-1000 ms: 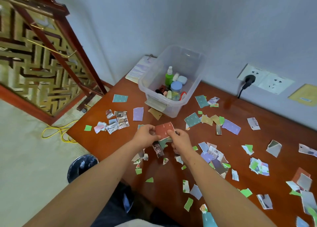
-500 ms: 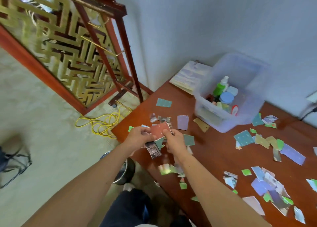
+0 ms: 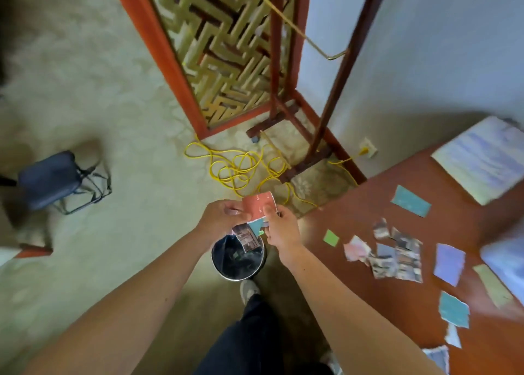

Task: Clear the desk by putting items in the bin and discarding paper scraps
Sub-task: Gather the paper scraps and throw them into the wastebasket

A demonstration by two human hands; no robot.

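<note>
Few scraps (image 3: 259, 206) in L hand (image 3: 219, 217), R hand (image 3: 282, 230) over bin (image 3: 226, 275) | desk (image 3: 354, 210) littered | carpet (image 3: 127, 119)

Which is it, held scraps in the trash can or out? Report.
Out: left hand and right hand pinch the scraps above the trash can.

Both bare forearms reach forward and converge. Left grip (image 3: 224, 218) and right grip (image 3: 282, 230) sit close together, each pinching one bunch of paper scraps (image 3: 259, 204).
</note>
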